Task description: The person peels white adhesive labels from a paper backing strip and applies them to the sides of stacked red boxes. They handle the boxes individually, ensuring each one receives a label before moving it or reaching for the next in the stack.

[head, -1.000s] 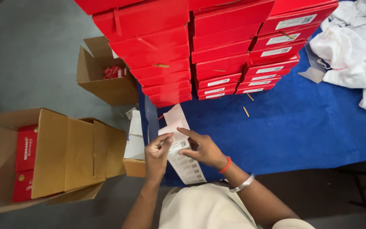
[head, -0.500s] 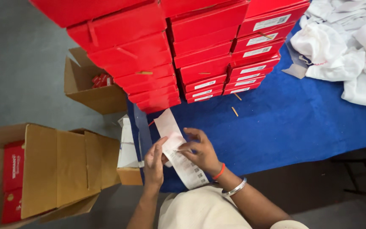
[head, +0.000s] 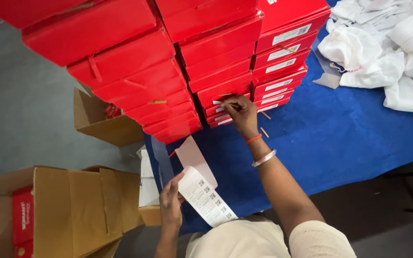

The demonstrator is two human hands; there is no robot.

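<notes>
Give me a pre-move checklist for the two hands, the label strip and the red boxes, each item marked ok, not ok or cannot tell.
1. Left hand has hold of the label strip: ok, fingers pinch its edge.
2. Right hand is on a red box in the middle stack: ok, fingertips touch its end face.
3. Label fully stuck flat under the right hand: cannot tell, the fingers cover it.
4. Labels left on the strip: ok, several printed ones show.
5. Boxes in the right stack already carry white labels: ok.
6. Blue table near the hands is free of clutter: not ok, small sticks lie beside the stacks and white cloth bags are heaped further off.
</notes>
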